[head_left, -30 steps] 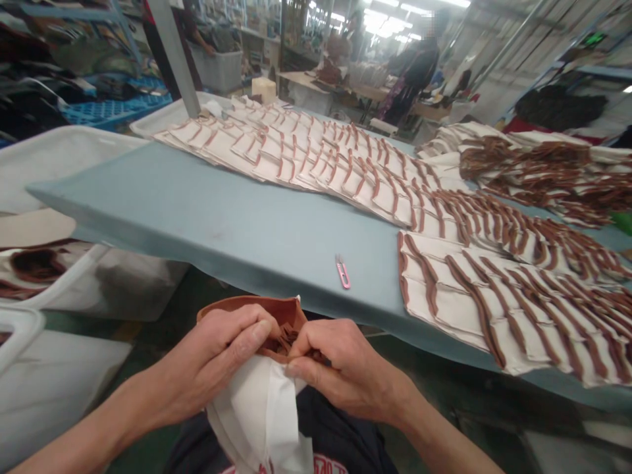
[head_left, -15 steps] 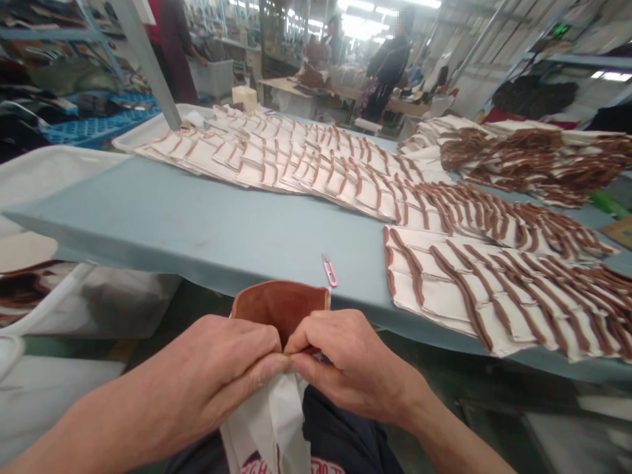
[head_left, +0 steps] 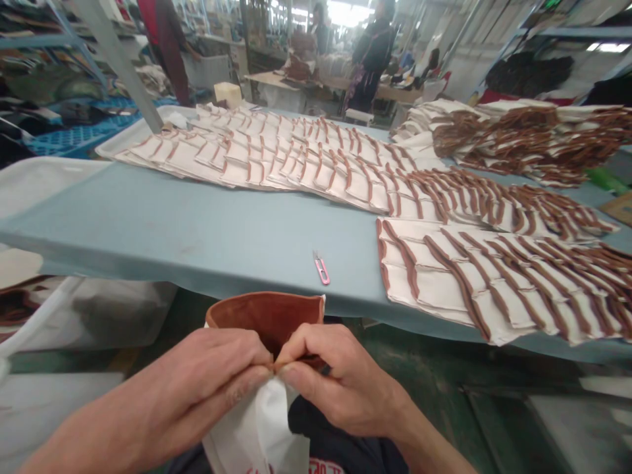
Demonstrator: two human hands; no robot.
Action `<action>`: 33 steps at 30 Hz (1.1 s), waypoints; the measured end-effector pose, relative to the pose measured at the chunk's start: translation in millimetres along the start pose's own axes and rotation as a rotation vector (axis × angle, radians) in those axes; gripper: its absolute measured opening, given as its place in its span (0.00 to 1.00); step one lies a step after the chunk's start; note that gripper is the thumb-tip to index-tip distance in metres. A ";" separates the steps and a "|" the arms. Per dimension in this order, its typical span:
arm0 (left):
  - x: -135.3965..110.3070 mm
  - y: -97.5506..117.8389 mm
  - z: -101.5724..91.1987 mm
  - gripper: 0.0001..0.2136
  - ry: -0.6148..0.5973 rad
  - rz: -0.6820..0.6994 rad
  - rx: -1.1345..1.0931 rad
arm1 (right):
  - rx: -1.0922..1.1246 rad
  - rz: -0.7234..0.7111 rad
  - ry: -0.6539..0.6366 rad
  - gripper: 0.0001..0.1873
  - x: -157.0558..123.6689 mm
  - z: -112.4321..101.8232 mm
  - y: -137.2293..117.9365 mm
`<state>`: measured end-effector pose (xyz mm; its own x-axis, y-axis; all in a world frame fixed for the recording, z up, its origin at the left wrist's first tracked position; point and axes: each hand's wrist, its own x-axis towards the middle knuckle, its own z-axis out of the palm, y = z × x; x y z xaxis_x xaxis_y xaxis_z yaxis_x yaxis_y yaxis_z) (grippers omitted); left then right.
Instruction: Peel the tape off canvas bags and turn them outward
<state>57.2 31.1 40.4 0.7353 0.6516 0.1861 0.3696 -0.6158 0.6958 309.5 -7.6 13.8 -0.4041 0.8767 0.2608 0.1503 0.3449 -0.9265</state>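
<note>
A white fabric piece with a brown inner side [head_left: 261, 316] is held over my lap, its far end bowed open toward the table. My left hand [head_left: 217, 375] pinches its near edge between thumb and fingers. Right beside it, my right hand [head_left: 340, 382] pinches the same edge, the two thumb tips almost touching. The fingertips hide the gripped spot. Pink-handled thread snips [head_left: 321, 268] lie on the blue-covered table [head_left: 197, 224], just beyond the piece.
Overlapping rows of white pieces with brown edges [head_left: 434, 276] cover the table's right and back. A taller brown and white stack [head_left: 523, 138] stands at the far right. White plastic bins [head_left: 113, 316] are at the left. Other people [head_left: 370, 52] stand in the background.
The view has shifted slightly, so the hands and piece appear a little lower and further left. The brown end of the piece shows wider. Both hands keep their pinch.
</note>
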 end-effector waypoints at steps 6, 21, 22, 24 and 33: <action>10.2 -2.1 20.9 0.28 0.089 -0.023 -0.334 | 0.388 0.066 0.076 0.22 -6.1 20.6 10.7; 10.9 -33.4 82.8 0.27 0.621 -0.232 -0.257 | 0.181 0.098 0.306 0.18 1.2 45.4 27.7; 9.3 -35.5 81.7 0.27 0.611 -0.237 -0.265 | 0.150 0.084 0.279 0.16 0.9 43.9 26.8; 6.1 -39.0 72.9 0.29 0.548 -0.225 -0.293 | 0.097 0.042 0.216 0.12 1.3 38.4 23.4; -10.3 -24.3 0.3 0.26 0.066 -0.170 -0.299 | -0.006 0.073 0.015 0.10 10.7 20.2 5.9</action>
<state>40.9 39.2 21.4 0.6360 0.7667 0.0879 0.2932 -0.3454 0.8915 287.9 -3.0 5.6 -0.3787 0.9043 0.1969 0.1838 0.2820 -0.9416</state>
